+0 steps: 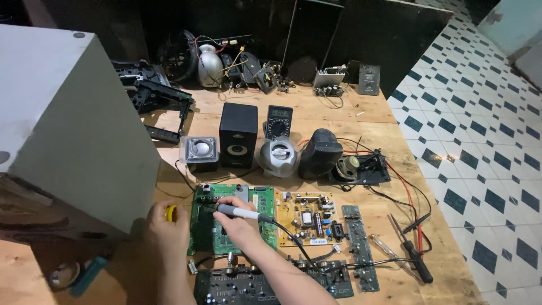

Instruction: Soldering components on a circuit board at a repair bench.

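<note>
Wooden desk (339,113), cluttered with speakers and boards.
Soldering iron (240,212), light and rigid, is gripped at its handle by the right hand (237,226) over the fragile green circuit board (206,226); a yellow roll (171,213) is pinched in the left hand (164,226).

Left hand (167,226) fingers curled closed, palm down, right hand (240,226) in pen grip, forearm angled inward from lower right

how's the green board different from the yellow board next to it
The green board is larger than the yellow board. The right hand lies across the green board, holding a soldering iron to it; the yellow board lies uncovered, touched by neither hand. The yellow board carries tall parts, including a wound transformer; the green board's look flatter. Both lie flat, side by side, on the wooden table.
</note>
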